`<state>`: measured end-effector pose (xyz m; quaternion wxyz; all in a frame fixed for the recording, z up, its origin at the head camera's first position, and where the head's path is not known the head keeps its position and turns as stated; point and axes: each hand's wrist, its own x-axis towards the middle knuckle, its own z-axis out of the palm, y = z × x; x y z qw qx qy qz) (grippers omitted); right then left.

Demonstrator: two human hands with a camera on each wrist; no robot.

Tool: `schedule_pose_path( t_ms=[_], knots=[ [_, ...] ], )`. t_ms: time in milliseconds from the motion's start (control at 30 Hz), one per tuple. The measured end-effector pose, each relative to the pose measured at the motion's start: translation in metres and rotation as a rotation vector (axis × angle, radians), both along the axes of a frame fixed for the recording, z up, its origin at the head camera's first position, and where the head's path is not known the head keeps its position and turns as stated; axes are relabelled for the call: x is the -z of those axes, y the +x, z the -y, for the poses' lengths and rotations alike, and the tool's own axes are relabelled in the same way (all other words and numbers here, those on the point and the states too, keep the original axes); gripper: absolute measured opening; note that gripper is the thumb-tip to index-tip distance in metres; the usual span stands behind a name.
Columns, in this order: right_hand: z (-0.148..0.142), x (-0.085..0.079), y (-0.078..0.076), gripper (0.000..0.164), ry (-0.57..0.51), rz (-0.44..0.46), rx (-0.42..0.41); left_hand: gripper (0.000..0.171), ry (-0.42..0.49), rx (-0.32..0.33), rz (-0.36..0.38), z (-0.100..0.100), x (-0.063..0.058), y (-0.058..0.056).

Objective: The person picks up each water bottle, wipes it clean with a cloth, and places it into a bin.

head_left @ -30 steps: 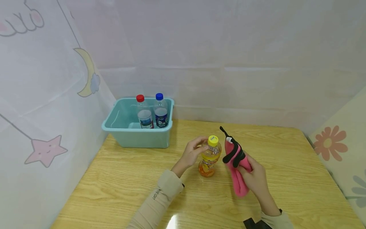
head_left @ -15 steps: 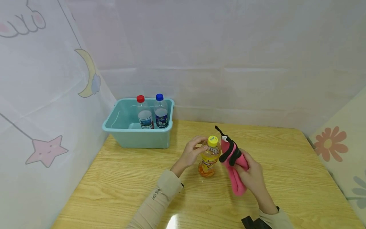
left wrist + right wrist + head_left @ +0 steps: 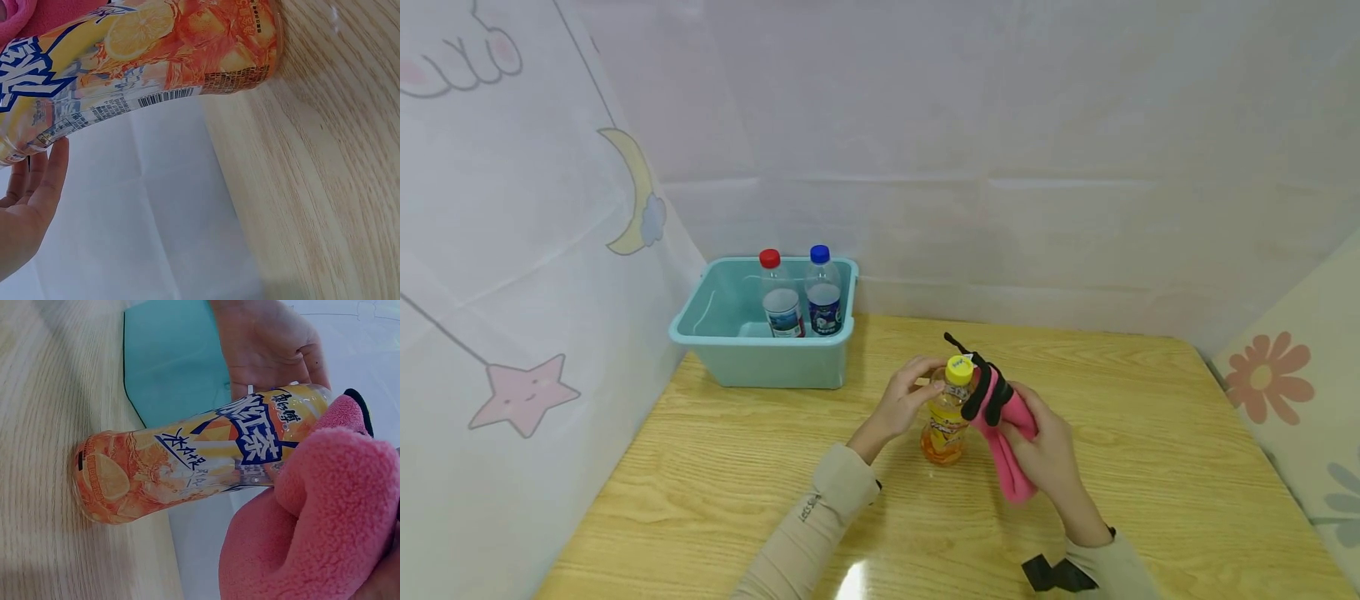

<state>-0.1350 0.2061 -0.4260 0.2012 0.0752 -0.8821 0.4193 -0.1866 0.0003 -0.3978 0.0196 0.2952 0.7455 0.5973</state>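
Note:
A yellow-capped bottle of orange drink stands upright on the table, with a printed fruit label. My left hand holds it near the shoulder from the left, thumb in front. In the left wrist view, fingertips meet the side of the bottle. My right hand grips a folded pink fleece cloth with black edging and a black loop. The cloth lies against or right beside the bottle's upper part in the right wrist view; contact there is hard to judge. It partly covers the right fingers.
A light blue plastic basin stands at the back left of the wooden table. Inside it are a red-capped bottle and a blue-capped bottle. A white printed curtain hangs behind and along the sides.
My right hand has moved left with the pink cloth, bringing it from beside the bottle up to its upper right side. My left hand and the bottle have stayed in place.

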Motion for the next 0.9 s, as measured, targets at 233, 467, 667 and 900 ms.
schedule_pose_path(
  t_ms=[233,467,667,900],
  knots=[
    [0.001,0.001,-0.007,0.049,0.021,-0.090,-0.028,0.032,-0.012,0.013,-0.040,-0.001,0.001,0.000],
    [0.001,0.000,-0.012,0.050,0.086,-0.141,-0.028,0.032,-0.016,0.012,-0.054,-0.002,0.002,0.001],
    [0.001,0.001,-0.013,0.049,0.110,-0.148,-0.037,0.031,-0.010,0.008,-0.064,-0.002,0.002,0.001],
    [0.003,0.007,-0.013,0.047,0.103,-0.179,-0.040,0.031,-0.020,0.001,-0.062,-0.002,0.001,0.003]
  ],
)
